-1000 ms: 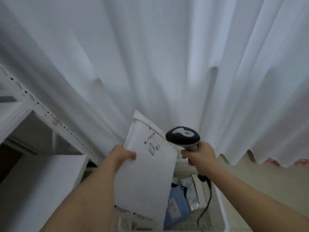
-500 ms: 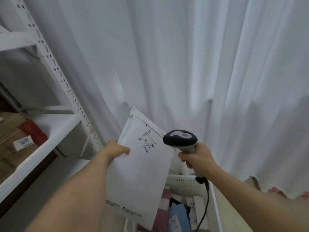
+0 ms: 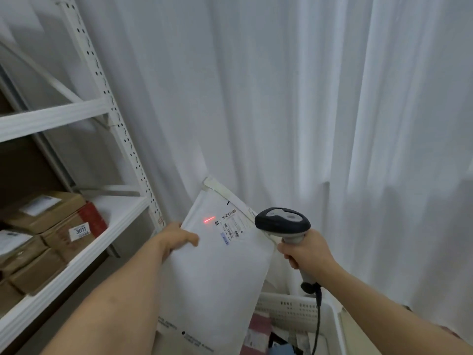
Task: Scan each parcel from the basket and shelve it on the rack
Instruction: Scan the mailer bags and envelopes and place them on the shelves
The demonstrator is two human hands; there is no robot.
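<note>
My left hand (image 3: 179,239) grips the left edge of a large white padded mailer (image 3: 217,275), holding it up with its label side facing me. A small barcode label (image 3: 230,225) sits near the mailer's top right. My right hand (image 3: 305,254) grips the handle of a dark grey and white barcode scanner (image 3: 282,222), its head close above the mailer's right edge. A red scan line (image 3: 209,219) glows on the mailer just left of the label. The white perforated basket (image 3: 294,307) stands below, at the bottom right.
A white metal rack (image 3: 120,129) stands at the left; its shelf (image 3: 76,262) carries several brown cardboard boxes (image 3: 48,226). White curtains (image 3: 294,98) hang behind everything. The scanner cable (image 3: 317,319) drops into the basket, where several more parcels (image 3: 258,329) lie.
The view has lifted and turned left, bringing the rack and its boxes into sight. Mailer and scanner stay held together; a red scan line now shows on the mailer.
</note>
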